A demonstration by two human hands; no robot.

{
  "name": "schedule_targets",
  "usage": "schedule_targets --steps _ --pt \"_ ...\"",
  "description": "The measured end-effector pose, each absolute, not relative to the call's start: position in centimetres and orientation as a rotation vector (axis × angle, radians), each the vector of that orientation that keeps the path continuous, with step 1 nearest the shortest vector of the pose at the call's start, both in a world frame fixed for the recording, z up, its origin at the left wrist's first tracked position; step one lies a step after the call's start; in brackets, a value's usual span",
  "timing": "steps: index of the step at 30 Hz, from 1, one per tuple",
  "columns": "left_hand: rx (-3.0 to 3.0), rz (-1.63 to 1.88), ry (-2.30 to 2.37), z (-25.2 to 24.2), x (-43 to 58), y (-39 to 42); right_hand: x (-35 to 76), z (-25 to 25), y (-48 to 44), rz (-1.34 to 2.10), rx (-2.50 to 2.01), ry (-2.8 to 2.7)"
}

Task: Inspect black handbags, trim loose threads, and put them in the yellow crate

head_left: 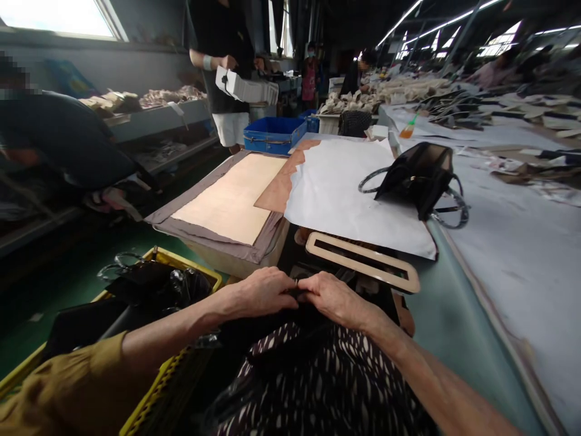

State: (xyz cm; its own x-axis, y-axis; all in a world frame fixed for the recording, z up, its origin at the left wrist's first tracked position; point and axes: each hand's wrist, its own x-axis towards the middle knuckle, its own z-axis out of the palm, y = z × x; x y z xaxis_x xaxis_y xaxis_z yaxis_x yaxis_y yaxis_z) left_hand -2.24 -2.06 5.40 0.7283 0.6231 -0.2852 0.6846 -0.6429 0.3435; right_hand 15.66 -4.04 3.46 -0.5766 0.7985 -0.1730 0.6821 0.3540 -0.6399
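Fingers [282,286] pinch black material [290,321] — wooden frame [408,280] just beyond, yellow crate [181,260] left.

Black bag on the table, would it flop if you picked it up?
Probably not: the black bag keeps sharp, angular sides, so it looks stiff. Its ring handles hold round hoops, likely rigid. Tilted, it may tip.

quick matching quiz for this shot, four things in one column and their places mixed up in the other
Things:
1. black handbag
2. yellow crate
3. blue bin
4. tan frame

Places:
A. far side of the padded table, by a standing person
B. just beyond the left hand and right hand, which pinch a black piece
C. at the right edge of the white sheet
D. at the wearer's left, holding black items

Pairs: 1-C, 2-D, 3-A, 4-B
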Motion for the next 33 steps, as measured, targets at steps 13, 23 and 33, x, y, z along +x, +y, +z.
schedule_targets --steps 13,23,33 --pt "2.304 -0.173 1.341 4.2 -2.3 0.8 13.6 3.9 -3.4 0.732 -1.782 -2.294" --pt "1.832 -0.135 1.435 5.9 -2.8 0.6 14.7 3.7 -1.9 0.667 -1.772 -2.281" --pt "1.724 -0.185 1.503 1.1 -4.1 -0.7 13.3 1.0 -2.5 0.896 -2.01 -2.233"
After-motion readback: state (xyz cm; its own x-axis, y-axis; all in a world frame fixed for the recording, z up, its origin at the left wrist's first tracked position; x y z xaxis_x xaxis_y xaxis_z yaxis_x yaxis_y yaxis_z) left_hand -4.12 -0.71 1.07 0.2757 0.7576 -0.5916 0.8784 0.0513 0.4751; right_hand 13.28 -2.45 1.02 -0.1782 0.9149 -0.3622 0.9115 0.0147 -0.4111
